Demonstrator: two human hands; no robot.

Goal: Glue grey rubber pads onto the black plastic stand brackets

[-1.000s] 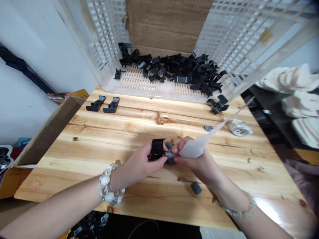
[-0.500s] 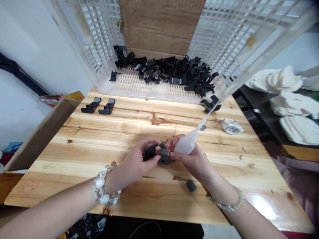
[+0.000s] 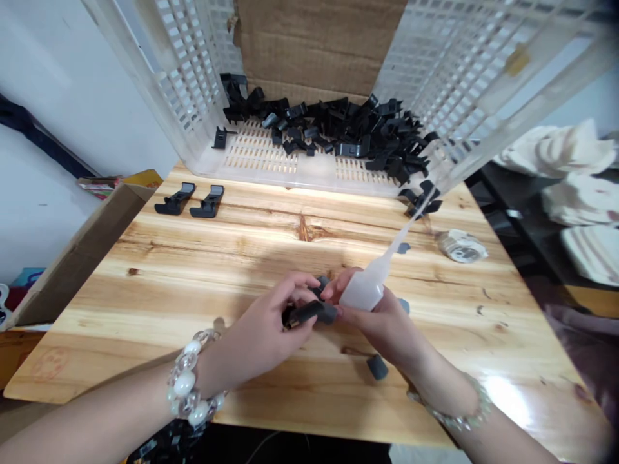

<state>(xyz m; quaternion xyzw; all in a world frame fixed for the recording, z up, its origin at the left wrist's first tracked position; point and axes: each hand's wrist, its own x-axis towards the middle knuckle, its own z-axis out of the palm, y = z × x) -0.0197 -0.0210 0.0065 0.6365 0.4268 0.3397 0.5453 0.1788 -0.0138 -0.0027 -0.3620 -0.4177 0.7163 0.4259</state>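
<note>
My left hand [image 3: 271,328] is closed around a black plastic part [image 3: 309,312], which points toward my other hand over the middle of the table. My right hand [image 3: 387,322] grips a small white squeeze bottle [image 3: 362,290] with a long thin nozzle aimed up and away to the right. The fingertips of that hand also meet the end of the black part, where a dark grey pad seems to sit. Fingers hide part of this contact. A loose dark grey pad [image 3: 377,367] lies on the wood just below my right hand.
A white plastic crate [image 3: 309,174] with many black parts [image 3: 338,132] stands at the back. Two black parts [image 3: 207,202] lie at the left. On the right are a tape roll [image 3: 463,246] and another black part [image 3: 420,198]. White pieces [image 3: 580,200] are stacked on a side table.
My left hand has turned the black part over and brought it against my right fingertips. The bottle stays in my right hand. The whole view has shifted slightly.
</note>
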